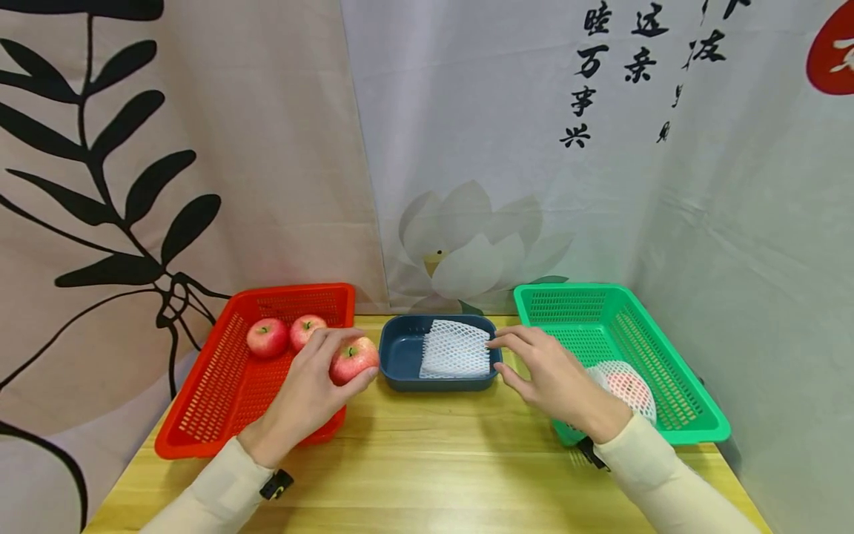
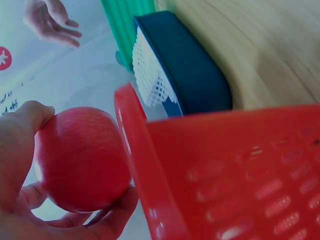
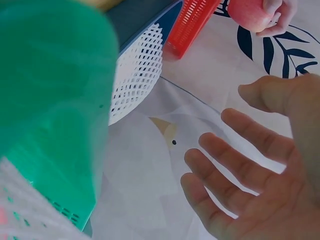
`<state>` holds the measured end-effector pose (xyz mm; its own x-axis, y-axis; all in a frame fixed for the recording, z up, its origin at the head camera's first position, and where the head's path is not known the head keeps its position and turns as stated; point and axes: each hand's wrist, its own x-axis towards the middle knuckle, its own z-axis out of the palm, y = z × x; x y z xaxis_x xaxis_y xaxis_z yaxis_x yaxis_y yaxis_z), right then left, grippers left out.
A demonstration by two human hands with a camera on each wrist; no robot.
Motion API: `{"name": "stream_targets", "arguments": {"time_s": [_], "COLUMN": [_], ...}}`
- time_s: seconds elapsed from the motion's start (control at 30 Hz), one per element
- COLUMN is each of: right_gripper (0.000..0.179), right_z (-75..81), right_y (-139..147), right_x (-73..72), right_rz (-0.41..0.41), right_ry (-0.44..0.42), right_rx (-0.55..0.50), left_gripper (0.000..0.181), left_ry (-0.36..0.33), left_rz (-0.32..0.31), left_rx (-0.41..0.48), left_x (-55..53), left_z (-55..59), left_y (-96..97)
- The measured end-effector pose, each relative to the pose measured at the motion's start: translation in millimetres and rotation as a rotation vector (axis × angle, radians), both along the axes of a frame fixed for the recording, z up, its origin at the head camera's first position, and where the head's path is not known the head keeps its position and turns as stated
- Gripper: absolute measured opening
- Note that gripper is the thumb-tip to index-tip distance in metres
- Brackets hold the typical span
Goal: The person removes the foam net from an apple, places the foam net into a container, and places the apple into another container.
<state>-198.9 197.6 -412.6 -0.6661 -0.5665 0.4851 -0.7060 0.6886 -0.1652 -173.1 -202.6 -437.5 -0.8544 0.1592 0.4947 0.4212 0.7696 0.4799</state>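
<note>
My left hand [image 1: 313,382] grips a red apple [image 1: 353,360] above the right rim of the red basket [image 1: 247,404]; in the left wrist view the fingers curl round this apple [image 2: 82,160]. Two more apples [image 1: 268,338] lie at the back of that basket. My right hand [image 1: 550,374] holds nothing, its fingers spread and slightly bent, near the right end of a dark blue tray [image 1: 403,356]. White foam net sleeves [image 1: 457,350] lie flat in the tray. In the right wrist view the right hand [image 3: 255,170] shows its palm with nothing in it.
A green basket [image 1: 667,356] stands on the right, with an apple in a white foam net [image 1: 627,387] inside, partly hidden by the right wrist. All stand on a wooden table [image 1: 434,460], with a printed cloth [image 1: 500,148] behind.
</note>
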Motion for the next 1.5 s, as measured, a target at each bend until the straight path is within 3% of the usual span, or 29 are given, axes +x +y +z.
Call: {"name": "stream_targets", "arguments": {"time_s": [0.27, 0.57, 0.87, 1.27, 1.5], "right_gripper": [0.033, 0.036, 0.033, 0.032, 0.034], "right_z": [1.4, 6.4, 9.7, 13.0, 15.9], "right_y": [10, 23, 35, 49, 57], "right_x": [-0.7, -4.3, -10.7, -15.6, -18.5], "right_rz": [-0.029, -0.046, -0.057, -0.089, -0.123], "right_ry": [-0.037, -0.016, 0.002, -0.054, -0.089], "right_rx": [-0.001, 0.017, 0.009, 0.017, 0.016], "left_gripper": [0.062, 0.064, 0.059, 0.066, 0.070], "left_ry": [-0.095, -0.170, -0.208, -0.330, -0.367], "left_rz": [0.045, 0.100, 0.103, 0.125, 0.120], "left_rx": [-0.026, -0.073, -0.114, -0.154, -0.180], "left_x": [-7.7, -16.5, -26.7, -46.0, -58.5], "left_z": [5.5, 14.1, 21.3, 25.1, 21.5], "left_y": [-13.2, -28.6, -44.0, -65.9, -88.9]}}
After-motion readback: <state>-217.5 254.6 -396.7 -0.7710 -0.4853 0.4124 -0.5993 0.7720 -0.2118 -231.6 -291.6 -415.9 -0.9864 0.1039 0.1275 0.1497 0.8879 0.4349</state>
